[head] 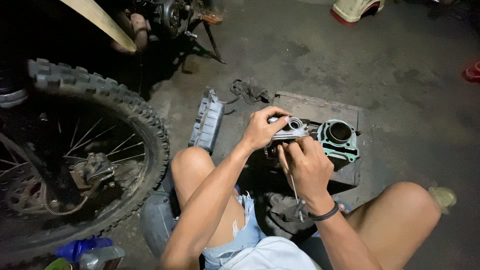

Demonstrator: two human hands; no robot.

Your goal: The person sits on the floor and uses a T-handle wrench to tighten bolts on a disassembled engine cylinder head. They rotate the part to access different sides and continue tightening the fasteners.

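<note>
Fingers of the left hand (260, 131) wrap the metal engine part (290, 131) beside the green-gasketed cylinder (339, 140); the right hand (309, 167) is closed round a thin rod (296, 192).

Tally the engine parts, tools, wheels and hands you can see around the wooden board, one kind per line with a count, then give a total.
Hands: 2, left hand and right hand
Engine parts: 3, cylinder head, cylinder block, grey finned cover
Thin metal tools: 1, thin metal tool
Knobby wheels: 1, knobby wheel
Total: 7
</note>
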